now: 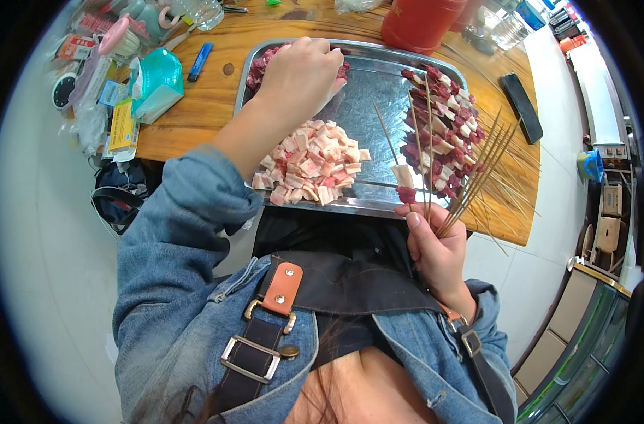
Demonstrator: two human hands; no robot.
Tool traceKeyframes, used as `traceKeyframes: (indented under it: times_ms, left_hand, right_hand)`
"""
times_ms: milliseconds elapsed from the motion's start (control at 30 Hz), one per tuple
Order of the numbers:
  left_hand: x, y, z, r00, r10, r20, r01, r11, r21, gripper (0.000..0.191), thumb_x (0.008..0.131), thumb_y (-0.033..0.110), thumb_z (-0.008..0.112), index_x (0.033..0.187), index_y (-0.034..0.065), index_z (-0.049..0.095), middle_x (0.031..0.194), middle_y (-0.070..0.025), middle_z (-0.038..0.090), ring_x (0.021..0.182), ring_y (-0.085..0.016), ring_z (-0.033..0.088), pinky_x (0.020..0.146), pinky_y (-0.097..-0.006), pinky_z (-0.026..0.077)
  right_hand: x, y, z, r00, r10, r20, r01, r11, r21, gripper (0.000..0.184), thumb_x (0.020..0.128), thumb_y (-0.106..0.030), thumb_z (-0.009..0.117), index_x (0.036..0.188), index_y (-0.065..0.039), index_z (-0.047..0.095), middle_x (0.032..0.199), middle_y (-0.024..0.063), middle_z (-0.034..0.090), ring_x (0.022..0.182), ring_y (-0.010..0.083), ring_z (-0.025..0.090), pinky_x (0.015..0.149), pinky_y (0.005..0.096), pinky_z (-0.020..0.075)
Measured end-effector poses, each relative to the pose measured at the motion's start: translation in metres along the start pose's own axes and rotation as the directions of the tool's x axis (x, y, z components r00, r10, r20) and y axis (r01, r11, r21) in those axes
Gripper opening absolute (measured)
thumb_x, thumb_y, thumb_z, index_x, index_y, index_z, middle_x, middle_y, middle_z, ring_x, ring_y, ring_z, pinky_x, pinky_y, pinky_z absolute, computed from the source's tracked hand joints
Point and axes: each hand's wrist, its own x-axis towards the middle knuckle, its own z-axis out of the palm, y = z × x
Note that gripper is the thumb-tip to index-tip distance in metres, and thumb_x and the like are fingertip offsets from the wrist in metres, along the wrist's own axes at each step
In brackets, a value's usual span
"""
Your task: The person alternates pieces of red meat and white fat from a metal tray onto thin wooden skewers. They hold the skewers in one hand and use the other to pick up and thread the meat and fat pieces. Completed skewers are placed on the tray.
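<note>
My left hand (303, 66) reaches over a pile of dark red meat pieces (257, 71) in the far left corner of a metal tray (359, 100). Its fingers curl downward, and whatever lies under them is hidden. Below that arm is a heap of pale fat cubes (322, 161). My right hand (441, 246), at the tray's near right edge, grips a bundle of bamboo skewers (473, 183). One skewer at its thumb carries a piece of red meat (406, 194) under a pale fat piece (403, 175). Loaded meat skewers (446, 132) lie along the tray's right side.
Bare skewers (504, 185) spread over the wooden table (216, 122) at right, near a black phone (521, 108). A red container (420, 24) stands behind the tray. Leftward are a blue box-like object (200, 62), a teal tissue pack (160, 85) and assorted clutter.
</note>
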Motion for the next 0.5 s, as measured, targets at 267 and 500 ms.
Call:
traceKeyframes:
  times_ms: [267,500]
  left_hand:
    - [-0.002,0.007,-0.018,0.939,-0.232,0.255,0.332,0.804,-0.493,0.011,0.079,0.010,0.060,0.089,0.0040,0.060,0.087,-0.0048,0.060,0.080,-0.015,0.059,0.067,-0.0266,0.049]
    - [-0.027,0.025,-0.036,0.790,-0.201,0.579,0.397,-0.552,-0.734,0.021,0.087,0.009,0.054,0.107,0.0008,0.057,0.092,-0.0073,0.062,0.084,-0.014,0.062,0.076,-0.0236,0.052]
  right_hand:
    - [0.002,0.003,-0.002,0.999,-0.010,-0.032,0.011,1.000,0.014,0.017,0.087,-0.010,0.055,0.098,0.003,0.061,0.065,-0.0031,0.056,0.045,0.0006,0.037,0.041,0.0155,0.0269]
    - [0.004,-0.001,0.000,0.999,0.041,0.033,-0.040,0.998,-0.048,0.017,0.087,-0.010,0.055,0.098,0.002,0.061,0.063,-0.0039,0.054,0.045,0.0005,0.036,0.041,0.0156,0.0256]
